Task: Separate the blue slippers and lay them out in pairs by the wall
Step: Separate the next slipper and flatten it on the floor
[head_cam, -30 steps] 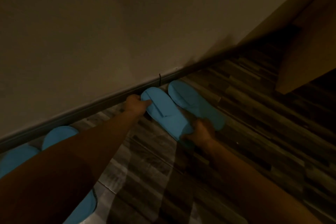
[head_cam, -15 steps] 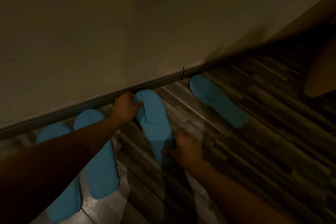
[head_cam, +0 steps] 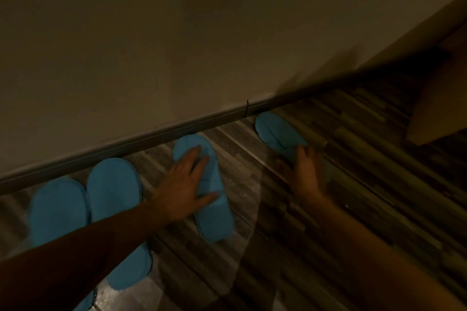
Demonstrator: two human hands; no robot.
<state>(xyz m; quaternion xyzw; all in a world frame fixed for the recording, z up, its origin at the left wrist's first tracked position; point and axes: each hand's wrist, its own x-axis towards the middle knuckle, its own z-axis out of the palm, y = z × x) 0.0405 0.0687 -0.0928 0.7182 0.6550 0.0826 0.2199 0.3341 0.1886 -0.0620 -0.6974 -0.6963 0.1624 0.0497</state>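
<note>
Head view, the only one I've got, and it's dim. I see four blue slippers on the wood-plank floor [head_cam: 290,247], toes pointing at the baseboard [head_cam: 151,135] under the plain wall [head_cam: 177,33].

Over at eight o'clock sits the far-left slipper [head_cam: 56,209], and just beside it, edges touching, the second slipper [head_cam: 115,199]; my left forearm crosses over the heels of both.

Near the centre, my left hand [head_cam: 185,192] lies flat with fingers spread wide, palm down on the middle slipper [head_cam: 204,189]. Nothing is gripped there; the hand only rests on top, its fingertips reaching toward the toe, thumb lying across the strap edge. That slipper stands apart from the left pair, its heel angled toward five o'clock.

Out at two o'clock from centre, my right hand [head_cam: 307,171] covers the heel end of the right slipper [head_cam: 276,131]. The fingers look loosely extended over it, but the blur is heavy; I cannot tell whether they pinch the slipper or merely touch it. This slipper is well apart from the middle one, toe close to the baseboard, beside a thin dark mark [head_cam: 247,108] on the trim.

At the far right edge, three o'clock, a tan furniture panel [head_cam: 439,98] stands over the floor.
</note>
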